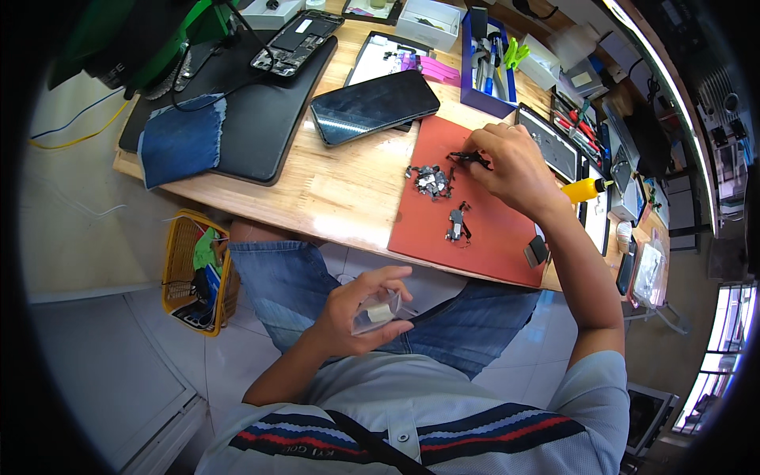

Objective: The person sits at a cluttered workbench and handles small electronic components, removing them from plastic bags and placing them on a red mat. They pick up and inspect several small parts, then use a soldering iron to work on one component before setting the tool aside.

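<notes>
My left hand [356, 317] is raised over my lap with its fingers curled round a small transparent container [380, 311]. Something whitish shows inside it. Above the red mat [483, 229] my right hand [511, 162] bends down, fingers pinched on a small black part [469, 157], whose kind I cannot make out. Left of that hand lies a little heap of small metal and black parts [431, 182]. Nearer the mat's front, another cluster of small phone parts [456, 224] lies by itself. A dark flat piece [536, 251] sits at the mat's right edge.
A large dark-screened phone [376, 107] lies left of the mat. Behind stands a blue tool box [488, 63]; a yellow bottle [584, 190] is beside my right wrist. An opened phone [298, 41] and denim cloth [180, 141] rest on a black pad. A yellow basket [179, 273] stands on the floor.
</notes>
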Tool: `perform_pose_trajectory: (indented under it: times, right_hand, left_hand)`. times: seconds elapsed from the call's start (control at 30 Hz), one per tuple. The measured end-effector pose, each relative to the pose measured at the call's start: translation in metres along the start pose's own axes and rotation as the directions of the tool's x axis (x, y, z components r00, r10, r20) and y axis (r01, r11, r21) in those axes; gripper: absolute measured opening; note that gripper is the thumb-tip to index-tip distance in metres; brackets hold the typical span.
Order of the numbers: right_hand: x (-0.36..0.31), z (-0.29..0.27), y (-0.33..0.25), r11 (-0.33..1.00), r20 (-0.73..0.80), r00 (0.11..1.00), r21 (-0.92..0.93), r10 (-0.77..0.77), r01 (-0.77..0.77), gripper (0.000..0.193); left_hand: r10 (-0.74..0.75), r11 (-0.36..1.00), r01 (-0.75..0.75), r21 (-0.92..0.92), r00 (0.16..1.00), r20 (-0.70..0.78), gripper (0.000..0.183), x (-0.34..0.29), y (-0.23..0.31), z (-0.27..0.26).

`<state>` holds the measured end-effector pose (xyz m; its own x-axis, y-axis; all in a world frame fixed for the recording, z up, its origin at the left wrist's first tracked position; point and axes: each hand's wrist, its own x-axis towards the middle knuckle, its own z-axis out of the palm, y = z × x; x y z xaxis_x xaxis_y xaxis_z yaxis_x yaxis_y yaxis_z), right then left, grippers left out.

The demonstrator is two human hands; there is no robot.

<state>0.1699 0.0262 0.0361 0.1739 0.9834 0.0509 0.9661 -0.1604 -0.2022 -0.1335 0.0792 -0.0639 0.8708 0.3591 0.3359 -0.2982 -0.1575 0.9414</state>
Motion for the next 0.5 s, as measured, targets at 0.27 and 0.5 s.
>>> perform_pose_trajectory:
  times: [0.27,0.5]
  right_hand:
    - [0.004,-0.007,-0.033,0.913,0.112,0.993,0.409,-0.038,-0.011,0.032]
    - [0.016,0.007,-0.023,0.956,0.121,0.972,0.237,-0.204,0.171,0.047]
  left_hand:
    - [-0.072,0.996,0.077,0.054,0.992,-0.101,0.067,0.013,0.019,0.004]
    - [-0.003,0.981,0.042,0.191,0.98,-0.199,0.066,0.023,0.031,-0.003]
